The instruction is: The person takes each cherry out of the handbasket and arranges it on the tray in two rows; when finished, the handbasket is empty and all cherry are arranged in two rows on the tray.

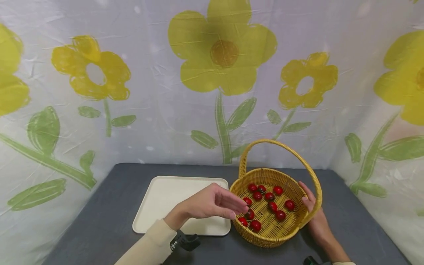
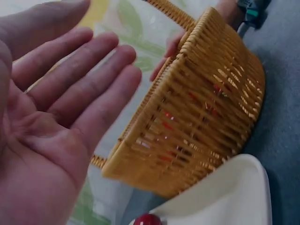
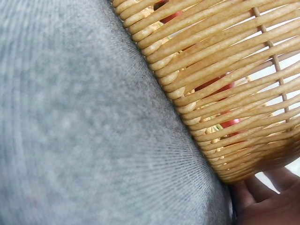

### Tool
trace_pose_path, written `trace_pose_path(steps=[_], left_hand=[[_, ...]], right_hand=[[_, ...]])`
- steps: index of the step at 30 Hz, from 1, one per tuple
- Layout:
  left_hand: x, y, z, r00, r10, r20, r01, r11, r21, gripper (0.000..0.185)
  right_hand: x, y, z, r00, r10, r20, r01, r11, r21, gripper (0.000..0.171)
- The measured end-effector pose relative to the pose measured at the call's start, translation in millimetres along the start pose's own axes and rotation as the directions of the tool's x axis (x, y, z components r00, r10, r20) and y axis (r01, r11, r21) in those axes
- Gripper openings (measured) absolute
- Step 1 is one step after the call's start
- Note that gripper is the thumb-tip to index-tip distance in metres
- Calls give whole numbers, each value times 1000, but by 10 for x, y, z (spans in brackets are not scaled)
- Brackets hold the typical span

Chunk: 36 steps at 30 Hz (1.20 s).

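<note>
Step in hand: picking small red cherry tomatoes (image 1: 269, 206) out of the yellow woven wicker basket (image 1: 265, 235) standing on the grey desk (image 1: 106, 221) beside the cream rectangular tray (image 1: 165, 206).

Left hand (image 1: 212, 203) reaches over the near rim, fingers straight and holding nothing; right hand (image 1: 313, 211) steadies the far rim, its grip apparently a light clasp, though partly hidden.

Next move calls for a gentle pinch on one tomato.

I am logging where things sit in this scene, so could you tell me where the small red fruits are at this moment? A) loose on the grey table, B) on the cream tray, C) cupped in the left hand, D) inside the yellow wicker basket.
D: the head view shows the red fruits lying on the floor of the basket, while the tray is bare and the left hand reaches over the rim with an empty palm.
</note>
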State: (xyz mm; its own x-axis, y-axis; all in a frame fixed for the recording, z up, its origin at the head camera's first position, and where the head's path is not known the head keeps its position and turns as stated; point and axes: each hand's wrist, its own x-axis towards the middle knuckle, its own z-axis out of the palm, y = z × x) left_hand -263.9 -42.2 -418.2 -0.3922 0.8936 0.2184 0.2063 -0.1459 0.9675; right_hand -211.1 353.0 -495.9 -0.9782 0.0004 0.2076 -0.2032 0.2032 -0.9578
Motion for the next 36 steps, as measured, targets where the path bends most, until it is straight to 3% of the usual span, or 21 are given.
trace_pose_path(steps=[7,10,13,16,19,23,26,30,34,36], left_hand=[[271,5,122,986,-139,88,127,983,133,39],[388,-6,147,978,-178,110,154,967,202,39],[506,-32,177,974,-196,113,156,944,290,39],[614,-57,236,973,-208,96,154,903,401,38],[719,-75,316,972,-218,86,136,825,549,36],[848,-97,422,972,-223,71,99,665,740,33],[915,-111,486,969,-242,42,104,560,822,31],[953,-103,548,962,-273,17,114,455,883,30],[979,-87,570,959,-284,12,108,404,909,30],[995,-116,561,962,-274,9,110,414,904,26]], right_hand=[[-15,8,15,1000,6,3,-6,1000,7,55],[-15,-1,19,1000,10,0,-10,1000,-4,56],[-16,-10,17,1000,10,-5,-10,1000,-17,56],[-16,-17,13,1000,5,-8,-5,1000,-22,55],[-16,-25,10,1000,1,-7,-1,1000,-21,55],[-22,-29,7,1000,-5,-12,5,1000,-30,55],[-25,-28,14,1000,-16,-15,16,1000,-27,55],[-27,-23,23,1000,-27,-7,27,1000,-2,55],[-30,-22,23,999,-33,-8,33,999,1,55],[-31,-22,21,999,-34,-10,34,999,1,55]])
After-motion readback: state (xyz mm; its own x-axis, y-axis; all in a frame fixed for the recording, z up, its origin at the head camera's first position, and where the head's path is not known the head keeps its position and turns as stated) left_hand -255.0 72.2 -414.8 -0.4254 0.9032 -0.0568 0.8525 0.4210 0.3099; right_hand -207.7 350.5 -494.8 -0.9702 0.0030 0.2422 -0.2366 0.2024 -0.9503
